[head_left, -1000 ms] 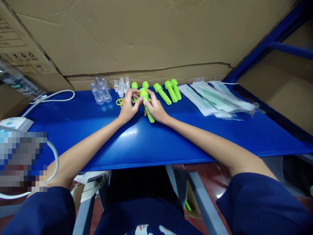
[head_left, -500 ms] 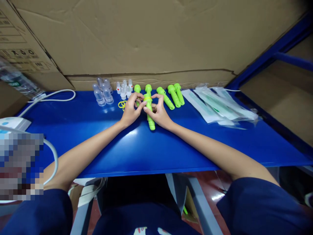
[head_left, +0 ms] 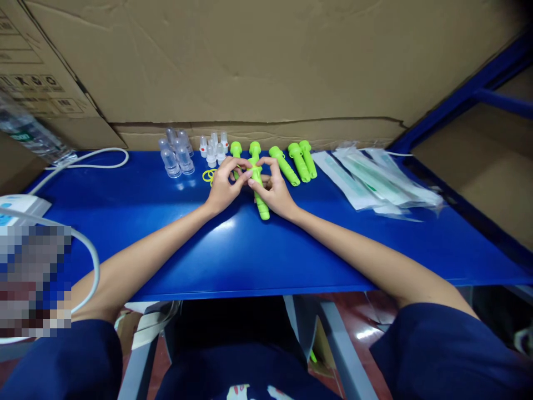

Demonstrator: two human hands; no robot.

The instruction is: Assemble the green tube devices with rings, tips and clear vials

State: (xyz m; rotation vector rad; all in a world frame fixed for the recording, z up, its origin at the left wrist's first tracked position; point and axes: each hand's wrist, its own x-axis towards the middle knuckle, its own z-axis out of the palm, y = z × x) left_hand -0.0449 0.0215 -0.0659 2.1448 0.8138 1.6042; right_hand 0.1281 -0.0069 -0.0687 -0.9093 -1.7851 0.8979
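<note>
Left hand (head_left: pixel 225 184), head view: thumb and forefinger pinch the collar of a lime-green flashlight-shaped tube (head_left: pixel 262 208); right hand (head_left: pixel 275 191) has its thumb on the barrel and forefinger arched to the same collar, remaining fingers partly hidden behind. Tube sits between the hands, tilted, head end away from the wearer, tail over the blue tabletop (head_left: pixel 233 258); whether it touches the surface cannot be told. Step in hand, judged: fitting or seating something at the collar, where a yellowish band shows faintly; next move seems to call for a steady barrel and even fingertip pressure round the rim. Yellow rings (head_left: pixel 209 176) lie just beside the left hand. Containers: clear domed capsules (head_left: pixel 177 156) stand grouped at far left, contents not discernible; smaller whitish capsules (head_left: pixel 214 149), some with a red dot, stand nearer the hands. Transparent sleeves (head_left: pixel 375 178) at right lie overlapping, pale green-and-white strips inside. Other green tubes (head_left: pixel 284 166) lie along the back, near the cardboard (head_left: pixel 258 66). Plastic bottle (head_left: pixel 31 136) leans at left, fill unclear.
</note>
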